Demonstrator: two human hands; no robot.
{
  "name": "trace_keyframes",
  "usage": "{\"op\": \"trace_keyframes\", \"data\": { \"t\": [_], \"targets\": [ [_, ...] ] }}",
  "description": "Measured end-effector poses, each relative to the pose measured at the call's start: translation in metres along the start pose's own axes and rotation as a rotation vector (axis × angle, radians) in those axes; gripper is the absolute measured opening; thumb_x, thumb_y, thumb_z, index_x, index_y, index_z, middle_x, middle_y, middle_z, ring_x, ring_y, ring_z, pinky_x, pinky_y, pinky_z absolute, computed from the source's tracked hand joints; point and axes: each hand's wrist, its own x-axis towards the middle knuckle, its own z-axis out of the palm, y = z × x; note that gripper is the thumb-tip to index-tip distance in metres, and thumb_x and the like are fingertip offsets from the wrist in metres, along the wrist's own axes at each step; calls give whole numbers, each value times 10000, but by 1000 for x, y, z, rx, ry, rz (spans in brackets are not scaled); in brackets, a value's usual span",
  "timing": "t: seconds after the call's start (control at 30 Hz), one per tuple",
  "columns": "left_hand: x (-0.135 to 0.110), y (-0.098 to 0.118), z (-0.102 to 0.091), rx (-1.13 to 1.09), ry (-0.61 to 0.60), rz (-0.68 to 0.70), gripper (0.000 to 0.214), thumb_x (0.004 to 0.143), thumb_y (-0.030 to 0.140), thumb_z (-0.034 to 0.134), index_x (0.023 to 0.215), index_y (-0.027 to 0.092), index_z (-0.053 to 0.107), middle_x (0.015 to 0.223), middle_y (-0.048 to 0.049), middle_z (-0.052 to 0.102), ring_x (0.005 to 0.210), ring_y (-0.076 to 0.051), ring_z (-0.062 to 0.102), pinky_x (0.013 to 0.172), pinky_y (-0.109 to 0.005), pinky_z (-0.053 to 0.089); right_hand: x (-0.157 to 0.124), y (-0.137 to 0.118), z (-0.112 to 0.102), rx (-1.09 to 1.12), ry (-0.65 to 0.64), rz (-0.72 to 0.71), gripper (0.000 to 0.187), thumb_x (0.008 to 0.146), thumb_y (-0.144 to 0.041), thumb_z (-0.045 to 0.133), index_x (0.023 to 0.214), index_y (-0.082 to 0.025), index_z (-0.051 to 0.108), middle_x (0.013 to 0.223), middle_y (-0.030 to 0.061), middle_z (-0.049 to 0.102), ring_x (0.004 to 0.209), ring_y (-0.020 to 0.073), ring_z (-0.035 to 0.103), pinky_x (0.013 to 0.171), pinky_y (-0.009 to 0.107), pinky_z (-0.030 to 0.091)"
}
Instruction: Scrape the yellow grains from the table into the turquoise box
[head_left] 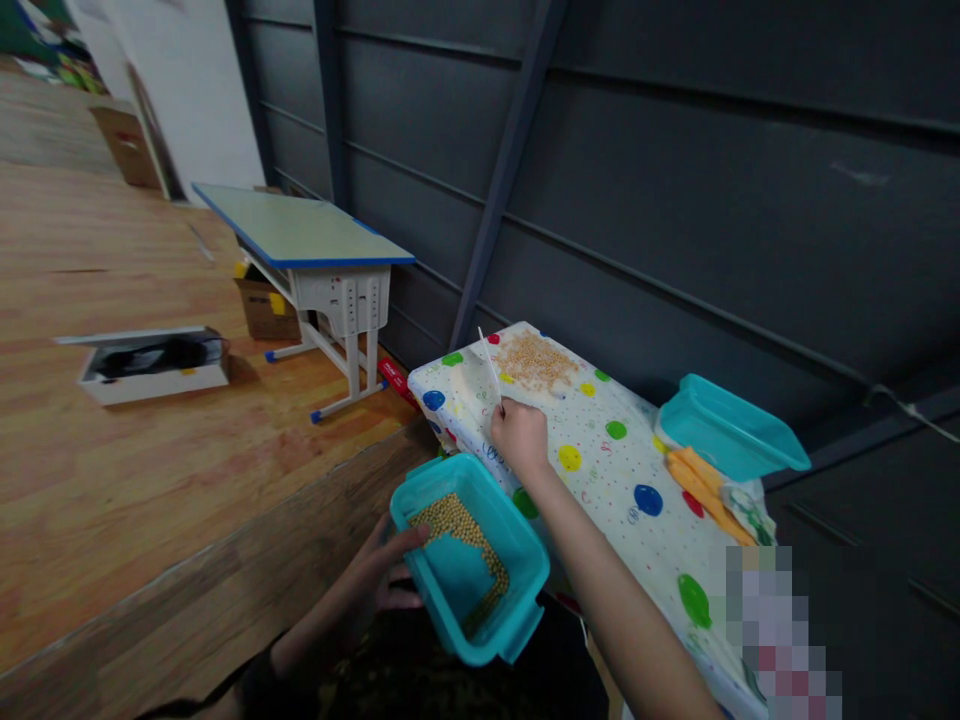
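My left hand [394, 565] grips the near-left rim of a turquoise plastic tub [517, 525], thumb over the edge. The tub is tilted, off the table's front edge, and round yellow beans that look like soybeans [457, 520] lie along its far and right sides. Above the table's front edge, my right hand [523, 432] is closed on a thin white flat piece [489, 362], seen almost edge-on; its exact kind is unclear. Beyond that piece, a spread patch of beans [536, 360] lies on the balloon-print tablecloth [592, 480].
A second turquoise tub [731, 425] stands at the table's right end, beside an orange cloth [705, 490]. A dark panelled wall [675, 220] runs behind the table. To the left are a school desk [307, 230] and an open white box [157, 370] on the floor.
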Motion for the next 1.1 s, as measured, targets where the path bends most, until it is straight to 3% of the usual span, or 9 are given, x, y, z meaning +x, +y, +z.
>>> {"op": "trace_keyframes", "data": {
  "t": [0.23, 0.5, 0.7, 0.87, 1.1],
  "targets": [
    [4, -3, -4, -5, -9, -2, 1442, 777, 717, 1228, 1967, 302, 528, 1554, -268, 929, 1110, -430, 991, 783, -422, 778, 4, -16, 3, 53, 9, -43, 335, 1231, -160, 684, 1202, -210, 1014, 1162, 164, 1001, 1016, 285, 936, 827, 296, 534],
    [2, -1, 0, 7, -4, -2, 1342, 791, 705, 1201, 1900, 300, 562, 1531, -224, 944, 1104, -410, 981, 771, -427, 788, 2, 18, -5, -8, 59, 33, 329, 1217, -173, 693, 1144, -200, 1013, 1122, 171, 997, 996, 298, 929, 799, 309, 503],
    [0, -1, 0, 29, -27, 1, 1347, 799, 728, 1194, 1904, 306, 550, 1587, -256, 923, 1108, -414, 985, 791, -430, 784, -14, 35, -2, -49, 28, 33, 340, 1207, -147, 694, 1130, -206, 1019, 1125, 160, 1003, 1000, 294, 940, 808, 301, 524],
    [0, -1, 0, 33, -26, 7, 1358, 805, 727, 1180, 1918, 273, 548, 1623, -290, 898, 1173, -459, 985, 799, -451, 784, -14, 26, -2, -53, -4, -6, 349, 1208, -137, 685, 1160, -202, 1025, 1157, 167, 1006, 1009, 290, 942, 788, 296, 530],
    [2, -3, 2, 24, 8, 0, 1182, 886, 619, 1155, 1864, 305, 572, 1439, -185, 975, 974, -357, 979, 745, -415, 781, -13, -1, -4, -16, -36, -31, 332, 1229, -148, 695, 1200, -190, 1023, 1199, 174, 1007, 1092, 282, 959, 797, 281, 539]
  ]
}}
